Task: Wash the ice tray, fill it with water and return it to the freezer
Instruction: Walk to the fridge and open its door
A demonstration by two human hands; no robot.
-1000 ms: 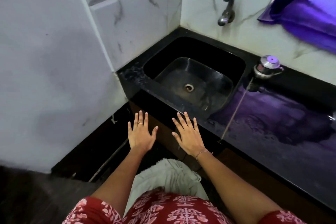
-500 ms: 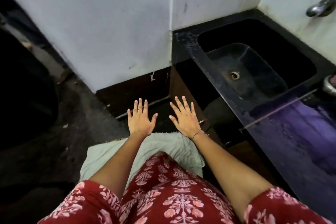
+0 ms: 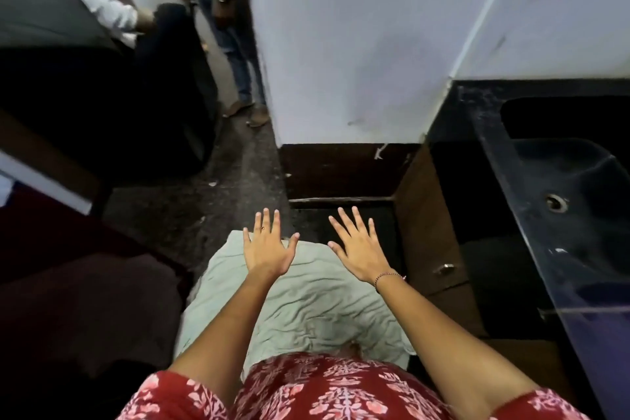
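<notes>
Plainly, we hold nothing; our left hand (image 3: 267, 251) and right hand (image 3: 361, 249) hover side by side with palms down, the fingers of both straight and spread apart, thumbs angled toward one another; neither touches anything we can make out. We judge this an empty, ready pose, hands kept free for a thing not yet fetched. The ice tray is nowhere in view; it is not in our hands and not in the part of the sink (image 3: 484, 133) that shows, and no freezer shows either, so we take the task to be at its very start, with the tray to be collected first.

The sink sits at the far right edge, well apart from our hands; its dark basin shows only the drain (image 3: 556, 203), which suits washing once the tray arrives. Below our hands lie a pale green cloth (image 3: 306, 297) and a red patterned garment (image 3: 341, 389); a ring (image 3: 262, 228) sits on the left hand, a bracelet (image 3: 388, 276) on the right wrist. Ahead rises a white wall (image 3: 358, 44); beyond it to the left stands another person (image 3: 238, 44), so our way out likely wants care.
</notes>
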